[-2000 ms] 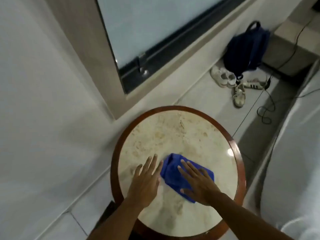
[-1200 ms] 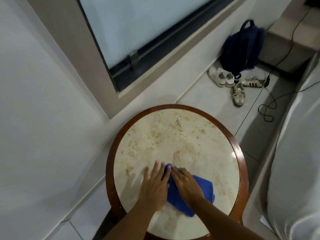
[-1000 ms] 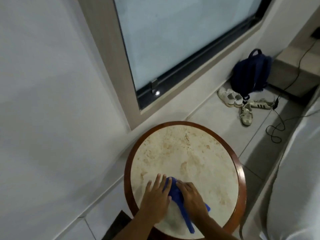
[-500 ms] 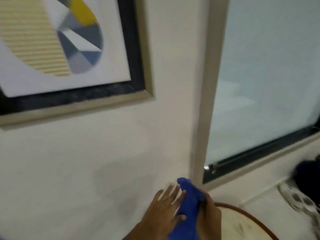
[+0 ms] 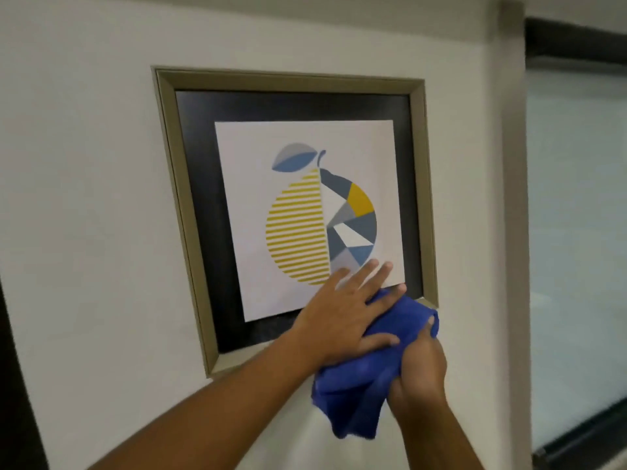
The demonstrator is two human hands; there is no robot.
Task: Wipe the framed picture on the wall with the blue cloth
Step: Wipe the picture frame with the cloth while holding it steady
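The framed picture (image 5: 295,130) hangs on the white wall: a grey-gold frame, black mat and a print of a striped yellow and blue fruit. The blue cloth (image 5: 366,381) is bunched below the frame's lower right corner. My right hand (image 5: 420,371) grips it from the right side. My left hand (image 5: 342,317) lies with fingers spread over the cloth's upper part, fingertips reaching onto the print's lower right area. Part of the cloth hangs loose beneath both hands.
A frosted window (image 5: 576,232) with a beige frame post (image 5: 509,198) stands right of the picture. A dark vertical strip (image 5: 13,385) runs down the far left edge. Bare white wall surrounds the picture.
Both hands lifted the blue cloth off the round table and raised it to the picture's lower right corner. My view swung up from the table to the wall.
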